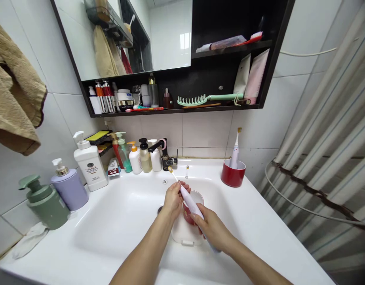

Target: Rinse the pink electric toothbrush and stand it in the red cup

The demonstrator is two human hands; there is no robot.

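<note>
A pale pink-white electric toothbrush [191,201] slants over the sink, its bristled head up and to the left. My right hand [211,225] is wrapped round the lower handle. At the upper end, my left hand [174,198] has its fingers closed about the top of the handle, near the neck; its fingertips are partly hidden. Below the brush a red cup [187,215] with a white inside stands in the sink, partly covered by the handle and my hands. A white plastic container [182,234] lies beneath the cup.
The white sink [117,221] has a black faucet [164,152] behind it. A small brush head [187,171] stands on the back rim. Right is a red cup [232,179] holding another electric toothbrush [235,154]. Several pump bottles [92,166] line the left; a cabinet [170,113] overhangs.
</note>
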